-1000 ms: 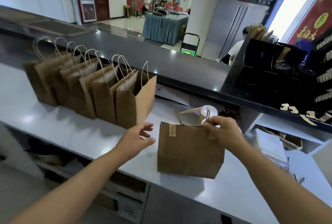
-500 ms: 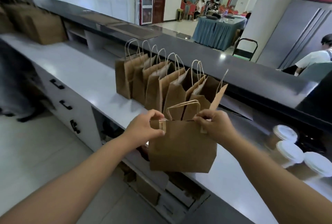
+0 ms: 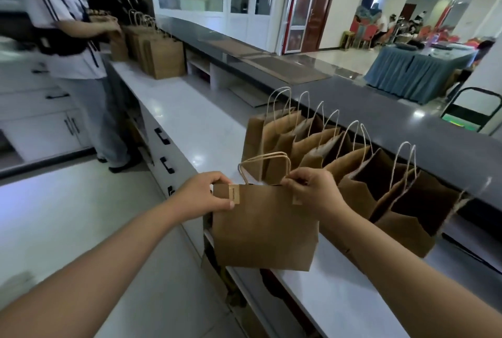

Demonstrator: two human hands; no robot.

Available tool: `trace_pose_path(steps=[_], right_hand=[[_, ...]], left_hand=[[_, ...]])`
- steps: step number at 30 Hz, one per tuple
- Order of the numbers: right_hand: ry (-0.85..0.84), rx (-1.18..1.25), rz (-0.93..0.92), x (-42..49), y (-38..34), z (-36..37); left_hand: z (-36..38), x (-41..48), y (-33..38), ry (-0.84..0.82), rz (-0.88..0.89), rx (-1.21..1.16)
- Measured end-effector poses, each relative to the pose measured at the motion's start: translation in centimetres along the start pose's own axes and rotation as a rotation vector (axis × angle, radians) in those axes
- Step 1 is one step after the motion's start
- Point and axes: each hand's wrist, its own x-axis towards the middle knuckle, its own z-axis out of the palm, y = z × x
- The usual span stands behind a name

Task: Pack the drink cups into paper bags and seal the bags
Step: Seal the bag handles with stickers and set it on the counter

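Note:
A brown paper bag (image 3: pixel 264 231) hangs in the air over the front edge of the white counter (image 3: pixel 195 126), held by its folded top. My left hand (image 3: pixel 206 195) pinches the top left corner beside a strip of tape. My right hand (image 3: pixel 312 191) pinches the top right corner by the twisted handle. Tape strips show at both corners of the fold. Behind it, a row of several open paper bags (image 3: pixel 339 158) stands on the counter against the dark raised ledge. No drink cups are visible.
Another person (image 3: pixel 70 47) stands at the far left end of the counter, handling more paper bags (image 3: pixel 160 52). A dark raised ledge (image 3: pixel 380 109) runs behind the counter. Drawers with black handles (image 3: pixel 163 147) sit below it, and the floor lies to my left.
My left hand has taken hold of the bag's top left corner. The bag has been lifted off the counter and carried left past the open bags; the view has swung left and the cups have left the frame.

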Motion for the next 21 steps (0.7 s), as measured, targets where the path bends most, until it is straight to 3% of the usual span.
trace_pose_path(steps=[13, 21], right_hand=[[-0.034, 0.053, -0.134, 16.7, -2.8, 5.7], [-0.062, 0.082, -0.122, 25.1, -5.7, 11.4]], left_hand=[[-10.2, 9.4, -4.3, 0.147, -0.077, 0.017], [-17.4, 14.4, -9.9, 0.177, -0.074, 0.029]])
